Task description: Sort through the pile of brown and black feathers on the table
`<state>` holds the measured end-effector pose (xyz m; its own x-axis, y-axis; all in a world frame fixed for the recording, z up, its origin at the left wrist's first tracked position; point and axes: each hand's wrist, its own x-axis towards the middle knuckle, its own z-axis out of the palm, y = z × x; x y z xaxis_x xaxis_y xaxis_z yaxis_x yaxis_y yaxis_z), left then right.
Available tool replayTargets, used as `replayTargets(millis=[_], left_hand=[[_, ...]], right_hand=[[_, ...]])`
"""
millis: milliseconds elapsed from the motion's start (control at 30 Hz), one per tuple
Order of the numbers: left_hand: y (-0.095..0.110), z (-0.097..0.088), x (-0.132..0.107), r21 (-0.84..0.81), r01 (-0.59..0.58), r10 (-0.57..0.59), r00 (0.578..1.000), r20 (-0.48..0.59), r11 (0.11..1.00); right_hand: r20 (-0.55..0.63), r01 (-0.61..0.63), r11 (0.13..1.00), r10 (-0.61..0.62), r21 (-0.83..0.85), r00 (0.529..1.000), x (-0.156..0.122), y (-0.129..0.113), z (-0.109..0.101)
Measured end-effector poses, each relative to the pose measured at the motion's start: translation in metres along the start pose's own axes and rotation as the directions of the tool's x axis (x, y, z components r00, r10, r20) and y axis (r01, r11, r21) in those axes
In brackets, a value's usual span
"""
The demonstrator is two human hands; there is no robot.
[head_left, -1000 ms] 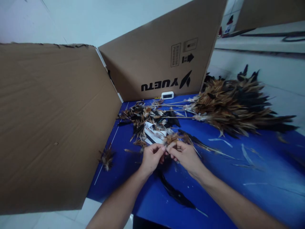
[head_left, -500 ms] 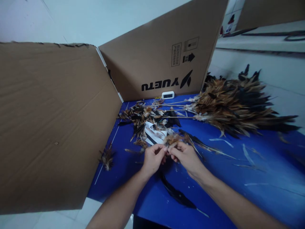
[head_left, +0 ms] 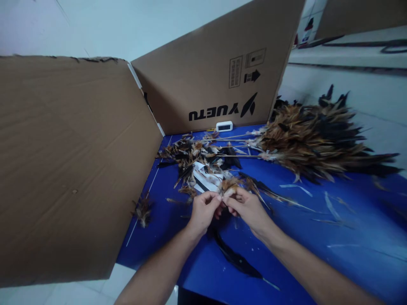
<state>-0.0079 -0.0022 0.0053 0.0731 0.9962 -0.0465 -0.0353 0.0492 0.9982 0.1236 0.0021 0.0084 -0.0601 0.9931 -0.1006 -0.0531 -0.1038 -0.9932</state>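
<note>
My left hand [head_left: 203, 210] and my right hand [head_left: 247, 206] meet above the blue table [head_left: 318, 237], fingertips pinched together on a small bunch of brown feathers [head_left: 229, 185]. The bunch sticks up and away from my fingers. A long black feather [head_left: 237, 259] lies on the table just below my wrists. Beyond my hands lies a loose pile of brown and black feathers [head_left: 197, 154] around a white strip of paper or tape [head_left: 206, 178].
A big bundle of long brown and black feathers [head_left: 314, 137] on thin sticks lies at the right. Cardboard panels stand at the left [head_left: 70, 165] and the back [head_left: 216, 72]. A small white device [head_left: 224, 126] sits at the back panel's foot. Stray feathers [head_left: 143, 209] dot the table.
Both hands stay pinched on the feather bunch; the fingers shift only slightly. Nothing else has moved.
</note>
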Motion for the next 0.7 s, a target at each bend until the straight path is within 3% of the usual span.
replayTargets(millis=[200,500,600,700], left_hand=[[0.0,-0.001,0.001,0.036,0.01,-0.011,1.0,0.019,0.999],[0.0,-0.004,0.001,0.103,-0.033,0.031,0.999,0.025,0.994],[0.0,-0.006,0.004,0.031,-0.018,0.019,0.999,-0.027,0.999],[0.002,-0.009,0.008,-0.079,-0.048,0.039,0.993,-0.112,0.996]], right_hand=[[-0.026,-0.002,1.0,0.002,-0.009,1.0,0.0,-0.003,-0.001],[0.026,-0.008,0.997,0.01,-0.083,1.0,0.003,-0.003,-0.005],[0.052,0.115,0.974,-0.107,-0.197,0.993,0.006,-0.006,-0.015],[0.162,0.214,0.867,-0.156,-0.45,0.974,0.008,-0.009,-0.029]])
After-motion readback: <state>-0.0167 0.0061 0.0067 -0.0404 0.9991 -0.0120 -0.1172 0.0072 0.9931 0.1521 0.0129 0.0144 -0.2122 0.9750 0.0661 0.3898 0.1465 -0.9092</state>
